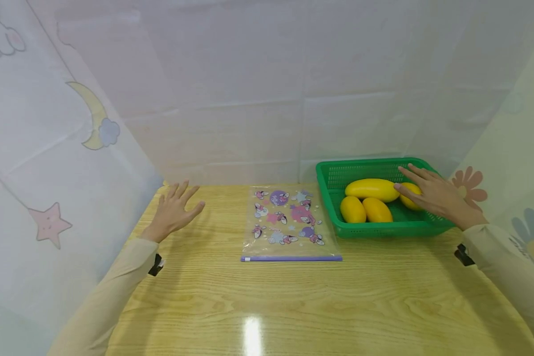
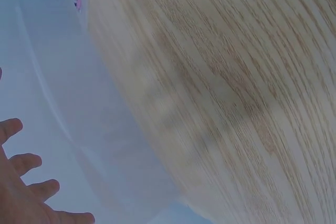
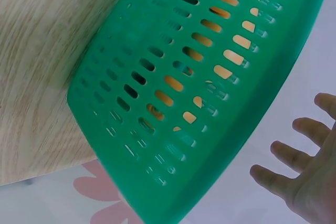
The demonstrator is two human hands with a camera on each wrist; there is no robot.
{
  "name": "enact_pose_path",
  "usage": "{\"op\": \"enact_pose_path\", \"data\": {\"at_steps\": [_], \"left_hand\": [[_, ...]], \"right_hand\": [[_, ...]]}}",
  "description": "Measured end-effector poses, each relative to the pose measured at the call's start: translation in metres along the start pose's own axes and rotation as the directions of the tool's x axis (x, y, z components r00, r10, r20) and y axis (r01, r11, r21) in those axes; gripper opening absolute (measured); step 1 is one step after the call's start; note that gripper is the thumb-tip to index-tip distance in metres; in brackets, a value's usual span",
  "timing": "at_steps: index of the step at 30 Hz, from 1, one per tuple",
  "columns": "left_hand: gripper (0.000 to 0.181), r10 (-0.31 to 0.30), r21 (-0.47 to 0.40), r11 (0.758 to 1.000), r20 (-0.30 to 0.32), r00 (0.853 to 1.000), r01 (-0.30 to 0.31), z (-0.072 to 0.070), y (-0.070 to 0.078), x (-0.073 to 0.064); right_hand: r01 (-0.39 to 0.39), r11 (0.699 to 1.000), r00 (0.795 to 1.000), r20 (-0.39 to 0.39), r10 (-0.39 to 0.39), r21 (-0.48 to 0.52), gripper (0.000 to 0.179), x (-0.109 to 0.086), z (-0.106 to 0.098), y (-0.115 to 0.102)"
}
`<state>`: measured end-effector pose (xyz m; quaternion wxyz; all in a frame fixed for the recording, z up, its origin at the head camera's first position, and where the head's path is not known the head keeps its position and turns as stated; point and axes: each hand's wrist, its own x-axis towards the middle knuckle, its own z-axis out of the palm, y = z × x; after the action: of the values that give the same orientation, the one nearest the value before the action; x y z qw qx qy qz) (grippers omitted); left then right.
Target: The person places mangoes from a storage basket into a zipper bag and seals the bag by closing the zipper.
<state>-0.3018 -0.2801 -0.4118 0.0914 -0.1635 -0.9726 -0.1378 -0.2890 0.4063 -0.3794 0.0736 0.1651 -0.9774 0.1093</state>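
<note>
My left hand (image 1: 174, 210) hovers over the left part of the table, fingers spread and nothing in it. On the right, my right hand (image 1: 431, 193) is above the right side of a green plastic basket (image 1: 391, 230), its fingers spread and empty. Inside the basket lie a long yellow fruit (image 1: 372, 190) and several rounder yellow ones, mango-like (image 1: 353, 210); my right hand partly covers one (image 1: 410, 197). Between the hands, a clear zip bag (image 1: 289, 222) with cartoon prints lies flat, its purple slider strip (image 1: 293, 258) towards me. The right wrist view shows the basket's slotted wall (image 3: 178, 77) beside my spread fingers.
The wood-grain table (image 1: 267, 291) meets a pale cloth backdrop (image 1: 231, 123) behind the bag. Printed side walls (image 1: 53, 173) stand at the left and right. The basket's far rim is close to the backdrop.
</note>
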Motion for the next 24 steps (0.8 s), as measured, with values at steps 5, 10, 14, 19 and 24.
{"op": "enact_pose_path", "data": {"at_steps": [5,10,14,19,24], "left_hand": [[0.071,0.021,-0.026,0.999,0.008,1.000,-0.021,0.0024,0.0024,-0.0003],[0.070,0.038,-0.024,0.999,0.007,0.999,-0.037,0.0047,0.0046,-0.0007],[0.069,0.046,-0.023,0.999,0.005,0.999,-0.046,0.0060,0.0061,-0.0012],[0.068,0.065,-0.024,0.998,-0.007,0.998,-0.065,0.0074,0.0072,-0.0008],[0.068,0.074,-0.037,0.997,-0.011,0.997,-0.074,0.0097,0.0087,-0.0011]], "right_hand": [[-0.009,1.000,1.000,0.001,0.009,-0.002,0.070,0.0010,0.0008,-0.0020],[-0.025,0.999,1.000,0.017,0.025,-0.021,0.072,0.0015,0.0012,-0.0033],[-0.030,0.999,0.999,0.017,0.030,-0.018,0.071,0.0019,0.0009,-0.0046],[-0.033,0.999,0.999,0.015,0.033,-0.013,0.071,0.0023,0.0000,-0.0075],[-0.035,0.999,0.999,0.021,0.035,0.000,0.071,0.0031,-0.0007,-0.0088]]}}
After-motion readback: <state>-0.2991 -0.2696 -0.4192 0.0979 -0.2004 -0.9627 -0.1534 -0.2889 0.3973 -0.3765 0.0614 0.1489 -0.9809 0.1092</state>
